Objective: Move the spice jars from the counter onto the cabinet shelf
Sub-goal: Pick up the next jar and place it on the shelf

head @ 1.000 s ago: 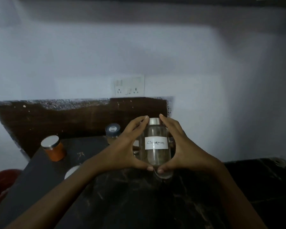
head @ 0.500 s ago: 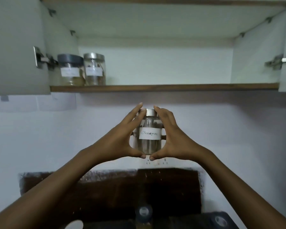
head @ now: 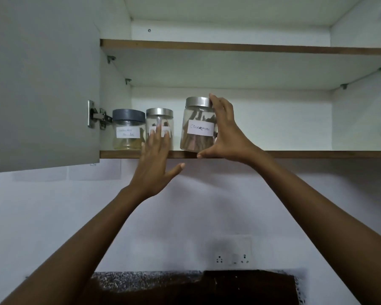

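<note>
A clear cinnamon jar (head: 197,126) with a silver lid and a white label rests tilted at the front edge of the cabinet shelf (head: 295,154). My right hand (head: 227,133) grips its right side, with fingers at the lid and the thumb under its base. My left hand (head: 156,159) is off that jar, fingers spread, its fingertips against a silver-lidded jar (head: 160,119) further left on the shelf. At the far left of the shelf stands a grey-lidded jar (head: 128,128).
The grey cabinet door (head: 42,84) hangs open at the left on its hinge (head: 97,116). An upper shelf (head: 251,48) runs above. On the wall below is a white socket plate (head: 231,258), and a dark backsplash (head: 196,287) lies at the bottom.
Both hands lifted the cinnamon jar from the counter up to the shelf. My left hand has let go of it and shifted left to the silver-lidded jar. The view tilted upward.
</note>
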Available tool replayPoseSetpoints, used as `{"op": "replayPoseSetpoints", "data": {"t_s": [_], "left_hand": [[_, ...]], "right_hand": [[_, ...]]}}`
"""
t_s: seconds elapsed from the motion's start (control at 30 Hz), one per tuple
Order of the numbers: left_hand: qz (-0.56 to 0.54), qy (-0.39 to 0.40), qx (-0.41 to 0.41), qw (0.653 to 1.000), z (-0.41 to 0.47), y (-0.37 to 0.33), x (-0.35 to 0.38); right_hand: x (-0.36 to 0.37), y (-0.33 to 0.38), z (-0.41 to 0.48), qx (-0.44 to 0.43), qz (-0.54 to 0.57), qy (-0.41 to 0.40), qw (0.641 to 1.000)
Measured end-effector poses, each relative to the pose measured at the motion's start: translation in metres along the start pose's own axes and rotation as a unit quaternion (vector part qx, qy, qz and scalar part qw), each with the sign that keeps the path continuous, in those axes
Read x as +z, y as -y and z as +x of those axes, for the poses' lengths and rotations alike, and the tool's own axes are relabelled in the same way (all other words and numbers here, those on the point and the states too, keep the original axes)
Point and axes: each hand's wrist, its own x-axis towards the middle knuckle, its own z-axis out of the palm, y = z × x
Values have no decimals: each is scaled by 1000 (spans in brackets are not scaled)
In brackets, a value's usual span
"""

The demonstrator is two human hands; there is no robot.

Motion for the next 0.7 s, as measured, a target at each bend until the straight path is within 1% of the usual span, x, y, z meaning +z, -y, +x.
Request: {"op": "replayPoseSetpoints", "data": {"t_s": [0.1, 0.2, 0.37, 0.43, 0.5, 0.6, 0.7], "left_hand": [[44, 37, -19, 998, 4, 9, 21], [93, 21, -8, 995, 4, 14, 36], [117, -2, 13, 993, 3, 17, 39], [121, 1, 16, 993, 3, 18, 39], [128, 6, 17, 992, 3, 18, 39], [138, 4, 20, 990, 3, 19, 40], [148, -4, 26, 989, 3, 21, 42]], "right_hand": [[12, -11, 20, 20, -12, 26, 999], [23, -24, 33, 51, 17, 52, 997], [37, -40, 46, 114, 95, 88, 985], [45, -41, 48, 134, 138, 71, 979], [54, -39, 49, 139, 159, 34, 977], [66, -36, 51, 135, 132, -8, 982], [76, -32, 55, 136, 99, -20, 985]]}}
